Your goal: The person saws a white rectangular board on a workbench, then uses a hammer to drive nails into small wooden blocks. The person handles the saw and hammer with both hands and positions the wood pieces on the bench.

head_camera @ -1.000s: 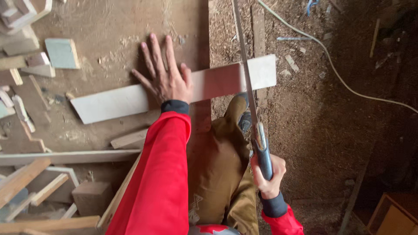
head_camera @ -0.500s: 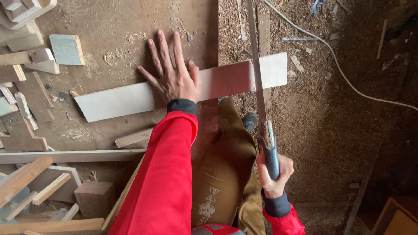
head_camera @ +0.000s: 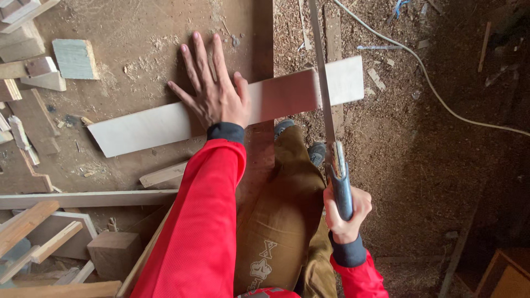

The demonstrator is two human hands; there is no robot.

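Clearly the left hand (head_camera: pixel 212 91) lies flat, fingers spread, pressing the long pale wooden board (head_camera: pixel 165 118) onto the dusty brown desk (head_camera: pixel 138 33). Its right end overhangs the sawdust-strewn floor (head_camera: pixel 430 165), where the blue-handled handsaw (head_camera: pixel 326 105) crosses it. The right hand (head_camera: pixel 345 212) is wrapped fully round the handle. A good cut seems to need firm downward pressure and long, straight strokes.

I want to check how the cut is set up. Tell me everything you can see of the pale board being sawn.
The pale board is a long, thin, flat strip of light wood. It lies slantwise across the edge of the brown work surface, its right end overhanging the sawdust-strewn floor. The left hand presses flat on its middle. The saw, gripped by the right hand, crosses it near the overhanging end.
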